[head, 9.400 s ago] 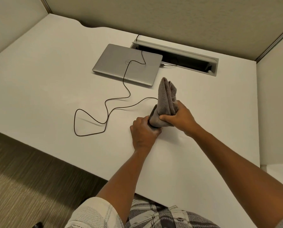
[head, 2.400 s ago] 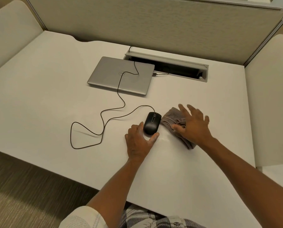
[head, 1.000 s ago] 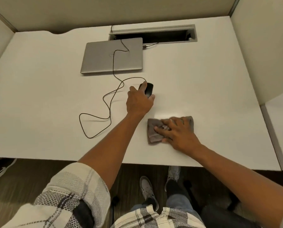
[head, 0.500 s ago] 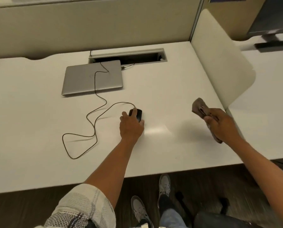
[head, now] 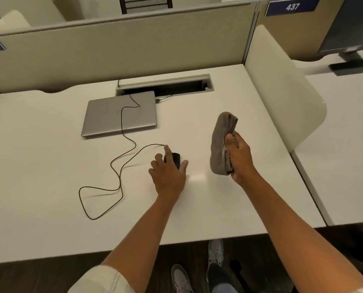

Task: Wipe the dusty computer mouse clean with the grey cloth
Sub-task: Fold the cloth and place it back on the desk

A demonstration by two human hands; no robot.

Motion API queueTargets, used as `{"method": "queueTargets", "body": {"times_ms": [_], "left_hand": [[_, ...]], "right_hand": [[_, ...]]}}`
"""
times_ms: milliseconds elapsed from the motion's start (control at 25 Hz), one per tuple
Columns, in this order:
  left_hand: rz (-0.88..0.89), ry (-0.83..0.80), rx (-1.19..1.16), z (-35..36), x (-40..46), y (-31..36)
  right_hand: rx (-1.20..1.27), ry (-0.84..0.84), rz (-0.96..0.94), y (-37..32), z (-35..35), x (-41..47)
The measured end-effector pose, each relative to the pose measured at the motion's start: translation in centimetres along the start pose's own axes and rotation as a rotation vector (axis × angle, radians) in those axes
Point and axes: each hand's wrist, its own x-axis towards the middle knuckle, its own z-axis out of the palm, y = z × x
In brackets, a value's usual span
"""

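The black mouse (head: 175, 159) lies on the white desk (head: 39, 166) about midway between its front and back edges, long axis running front to back, cable end toward the back. The left hand (head: 169, 174) rests over it with fingers spread, covering its near half. Its cable (head: 117, 166) loops leftward, then runs back across the closed laptop (head: 104, 117) to the slot (head: 176, 85) at the back edge. The right hand (head: 239, 157), raised above the desk nearer its right edge, clasps the folded cloth (head: 219, 142), thumb pressed against it; the cloth stands roughly upright.
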Motion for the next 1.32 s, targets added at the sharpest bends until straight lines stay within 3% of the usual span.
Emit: {"method": "queueTargets", "body": {"times_ms": [80, 120, 240, 280, 360, 640, 880, 1320], "left_hand": [[0.012, 0.015, -0.372, -0.5, -0.9, 2.2], [-0.046, -0.116, -0.663, -0.9, -1.0, 3.7], [-0.398, -0.771, -1.422, -2.5, -0.6, 7.2], [-0.478, -0.864, -1.544, -2.7, 0.0, 7.8], [-0.543, -0.87, -1.643, -2.3, 1.4, 8.6], [-0.529, -0.656, -1.605, -0.3, 7.4, 8.9], [-0.545, -0.49, -1.435, 1.5, 14.1, 9.0], [-0.416, -0.419, -1.133, 5.3, 21.4, 10.5]], "right_hand": [[0.232, -0.02, 0.077, -0.4, 0.6, 0.8], [0.321, -0.03, 0.098, -0.7, 0.8, 1.1], [0.477, -0.046, 0.159, -0.9, 1.5, 2.3], [0.498, -0.046, 0.185, -0.9, 1.5, 2.7], [0.509, -0.058, 0.21, -1.2, 1.2, 3.9], [0.417, -0.136, 0.163, -2.0, -2.4, 9.6], [0.037, -0.052, 0.2, -0.3, -3.8, 15.8], [-0.51, -0.053, 0.026, 1.7, -4.5, 23.8]]}}
